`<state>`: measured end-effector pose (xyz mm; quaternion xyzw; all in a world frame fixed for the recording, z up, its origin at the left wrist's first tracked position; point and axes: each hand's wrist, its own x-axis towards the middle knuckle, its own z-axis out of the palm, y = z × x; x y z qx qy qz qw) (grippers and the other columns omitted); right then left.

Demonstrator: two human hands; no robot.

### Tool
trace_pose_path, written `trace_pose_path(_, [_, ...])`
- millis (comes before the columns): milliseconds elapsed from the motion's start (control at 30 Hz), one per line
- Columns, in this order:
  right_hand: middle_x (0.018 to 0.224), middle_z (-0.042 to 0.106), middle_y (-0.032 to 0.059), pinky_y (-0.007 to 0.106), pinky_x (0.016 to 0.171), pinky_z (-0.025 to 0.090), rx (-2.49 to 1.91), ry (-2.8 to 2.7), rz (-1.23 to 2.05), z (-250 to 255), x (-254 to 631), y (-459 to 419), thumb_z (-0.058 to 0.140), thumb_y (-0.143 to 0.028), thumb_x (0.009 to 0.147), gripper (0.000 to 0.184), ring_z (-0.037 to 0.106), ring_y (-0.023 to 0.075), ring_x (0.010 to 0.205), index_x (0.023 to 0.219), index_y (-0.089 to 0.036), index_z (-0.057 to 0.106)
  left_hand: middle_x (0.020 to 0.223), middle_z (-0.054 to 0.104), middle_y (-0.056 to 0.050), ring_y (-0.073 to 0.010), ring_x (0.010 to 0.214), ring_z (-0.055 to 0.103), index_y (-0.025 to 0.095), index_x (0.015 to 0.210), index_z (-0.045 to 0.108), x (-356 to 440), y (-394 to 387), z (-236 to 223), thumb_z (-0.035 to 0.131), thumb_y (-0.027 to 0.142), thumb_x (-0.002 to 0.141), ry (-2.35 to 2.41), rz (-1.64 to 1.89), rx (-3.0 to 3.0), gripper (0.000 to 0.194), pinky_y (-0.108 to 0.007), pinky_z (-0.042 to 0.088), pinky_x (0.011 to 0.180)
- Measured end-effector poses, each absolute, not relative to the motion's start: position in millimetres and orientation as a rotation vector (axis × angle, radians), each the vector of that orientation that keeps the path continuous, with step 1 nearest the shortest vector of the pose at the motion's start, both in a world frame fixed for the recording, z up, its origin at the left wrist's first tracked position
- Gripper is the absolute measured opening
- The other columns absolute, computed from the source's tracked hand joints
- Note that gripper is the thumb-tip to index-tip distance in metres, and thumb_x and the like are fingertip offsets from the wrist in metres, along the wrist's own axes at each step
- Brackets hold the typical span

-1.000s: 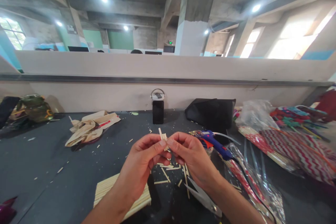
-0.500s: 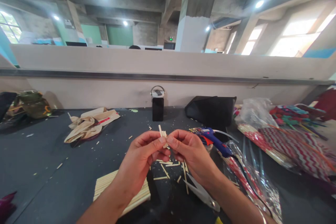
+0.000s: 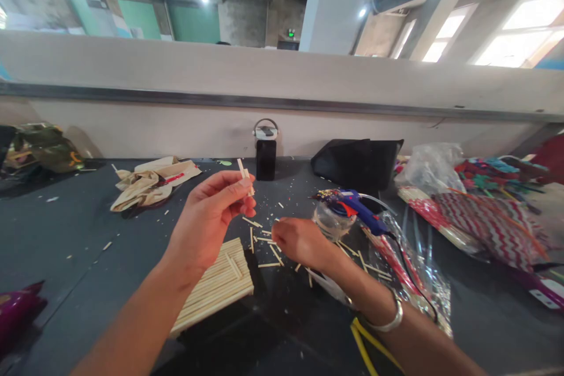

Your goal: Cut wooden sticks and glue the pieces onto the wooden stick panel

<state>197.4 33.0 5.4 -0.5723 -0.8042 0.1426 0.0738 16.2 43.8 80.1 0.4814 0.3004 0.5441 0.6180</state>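
My left hand (image 3: 207, 217) is closed in a pinch round a few short pale wooden sticks (image 3: 244, 170), held upright above the table. Lower and to the right, my right hand (image 3: 302, 241) reaches down among loose cut stick pieces (image 3: 275, 254). Its fingers are curled, and the fingertips are hidden, so what they hold does not show. Under my left wrist lies a flat panel of sticks laid side by side (image 3: 211, 288), with short pieces on top. Below my right forearm are scissors with yellow handles (image 3: 362, 343), their metal blades partly covered.
A blue glue gun (image 3: 363, 211) rests over a clear round container (image 3: 332, 222), its cord running right. Plastic-wrapped stick packs (image 3: 423, 211) lie at the right. At the back stand a black phone (image 3: 266, 160) and a black pouch (image 3: 356, 163). Crumpled beige cloth (image 3: 150, 185) lies left.
My hands have parted: the left moved left and up with the sticks, while the right let go of them and went down to the loose pieces. The view has tilted down.
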Motion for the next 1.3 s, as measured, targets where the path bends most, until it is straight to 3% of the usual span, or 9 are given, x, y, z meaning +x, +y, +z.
trace_pose_path(167, [0.095, 0.073, 0.0113, 0.028, 0.073, 0.042, -1.676, -2.613, 0.476, -3.4, 185.8, 29.2, 0.056, -0.009, 0.075, 0.018, 0.065, 0.0243, 0.093, 0.082, -0.016, 0.070, 0.082, 0.062, -0.001, -0.0101, 0.064, 0.055, 0.017, 0.074, 0.069, 18.9, 44.5, 75.0, 0.072, 0.022, 0.075, 0.696, 1.221, 1.095, 0.006, -0.022, 0.046, 0.057])
trace_pose_path(267, [0.083, 0.074, 0.0117, 0.028, 0.066, 0.043, -1.686, -2.593, 0.542, -6.4, 181.6, 30.9, 0.057, -0.007, 0.069, 0.016, 0.067, 0.0251, 0.082, 0.069, -0.016, 0.070, 0.080, 0.062, -0.001, -0.0105, 0.065, 0.056, 0.016, 0.074, 0.069, 21.0, 45.5, 73.0, 0.073, 0.022, 0.073, 0.707, 1.197, 1.082, 0.007, -0.022, 0.046, 0.057])
trace_pose_path(400, [0.062, 0.068, 0.0039, 0.024, 0.056, 0.039, -1.618, -2.380, 0.744, 0.2, 187.0, 40.2, 0.063, -0.010, 0.059, 0.008, 0.063, 0.0190, 0.063, 0.058, -0.017, 0.066, 0.078, 0.061, -0.001, -0.0102, 0.063, 0.056, 0.016, 0.075, 0.070, 21.9, 48.1, 70.4, 0.074, 0.022, 0.071, 0.708, 1.182, 1.039, 0.008, -0.022, 0.047, 0.055])
trace_pose_path(500, [0.062, 0.063, -0.0006, 0.021, 0.052, 0.038, -1.504, -2.072, 0.887, 15.6, 198.3, 47.7, 0.060, -0.019, 0.067, 0.005, 0.055, 0.0119, 0.057, 0.068, -0.017, 0.065, 0.078, 0.061, 0.000, -0.0095, 0.062, 0.055, 0.016, 0.075, 0.070, 22.5, 49.5, 67.6, 0.074, 0.023, 0.071, 0.700, 1.196, 1.000, 0.009, -0.021, 0.047, 0.055])
trace_pose_path(633, [0.060, 0.049, -0.0035, 0.021, 0.044, 0.032, -1.346, -1.711, 1.012, 37.2, 205.6, 42.9, 0.046, -0.037, 0.083, 0.025, 0.039, 0.0080, 0.048, 0.085, -0.016, 0.060, 0.077, 0.062, 0.000, -0.0099, 0.065, 0.057, 0.016, 0.078, 0.071, 27.4, 48.3, 62.2, 0.076, 0.023, 0.072, 0.694, 1.145, 0.963, 0.011, -0.021, 0.049, 0.057])
trace_pose_path(867, [0.054, 0.045, -0.0049, 0.021, 0.041, 0.019, -0.996, -1.230, 1.472, 44.9, 196.0, 27.8, 0.068, -0.033, 0.073, 0.018, 0.031, 0.0055, 0.047, 0.068, -0.016, 0.063, 0.069, 0.065, -0.002, -0.0098, 0.061, 0.057, 0.015, 0.076, 0.071, 37.7, 43.0, 55.3, 0.078, 0.023, 0.069, 0.671, 1.031, 0.940, 0.012, -0.021, 0.049, 0.058])
trace_pose_path(1300, [0.053, 0.048, -0.0050, 0.022, 0.042, 0.017, -1.036, -1.180, 1.458, 45.2, 194.2, 27.0, 0.070, -0.035, 0.074, 0.021, 0.034, 0.0042, 0.045, 0.067, -0.016, 0.064, 0.070, 0.066, -0.002, -0.0099, 0.061, 0.061, 0.014, 0.076, 0.069, 40.4, 41.3, 53.0, 0.074, 0.022, 0.074, 0.655, 0.995, 0.930, 0.010, -0.021, 0.052, 0.060])
